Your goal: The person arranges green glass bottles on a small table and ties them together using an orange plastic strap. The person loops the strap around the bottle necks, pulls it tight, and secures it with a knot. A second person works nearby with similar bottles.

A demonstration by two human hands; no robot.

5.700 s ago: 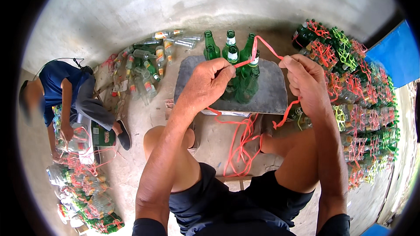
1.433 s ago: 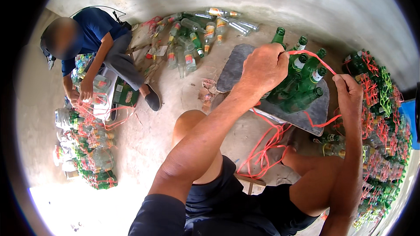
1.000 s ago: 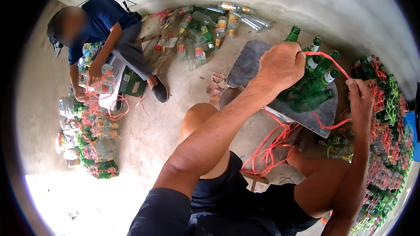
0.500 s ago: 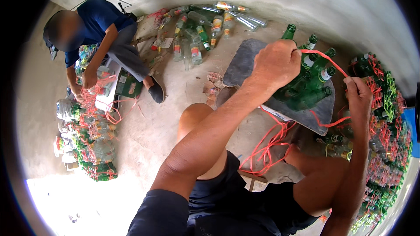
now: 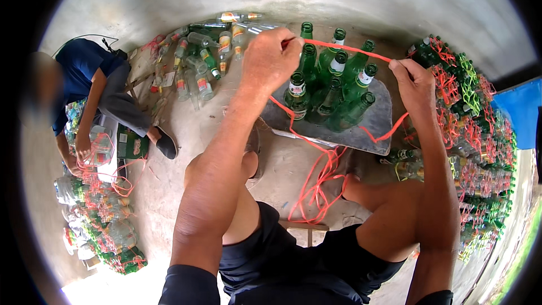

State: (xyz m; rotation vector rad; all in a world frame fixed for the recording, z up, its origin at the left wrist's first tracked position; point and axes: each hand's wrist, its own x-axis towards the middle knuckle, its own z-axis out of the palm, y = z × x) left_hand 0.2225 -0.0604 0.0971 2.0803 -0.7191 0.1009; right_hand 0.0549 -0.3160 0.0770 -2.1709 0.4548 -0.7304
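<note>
Several green glass bottles (image 5: 334, 99) stand upright in a tight cluster on a dark grey slab (image 5: 372, 135) in front of me. A red plastic cord (image 5: 350, 48) stretches between my hands over the far bottle necks. My left hand (image 5: 274, 59) is closed round the cord at the cluster's left. At the right, my right hand (image 5: 416, 82) pinches the cord between thumb and fingers. From the left hand's side the cord runs down along the slab's near edge; another length rises from the slab toward my right hand. A loose red cord bundle (image 5: 319, 186) hangs below the slab.
At far left a co-worker (image 5: 93, 76) handles clear bottles and red cord. Loose bottles (image 5: 197, 68) lie by the back wall. Tied bottle stacks rise at right (image 5: 468, 147) and left (image 5: 113, 226). A wooden bar (image 5: 305, 226) lies between my knees.
My left hand has moved left from over the bottles to their left side, leaving a longer span of cord between my hands. The whole view has shifted, and the bottles are less covered.
</note>
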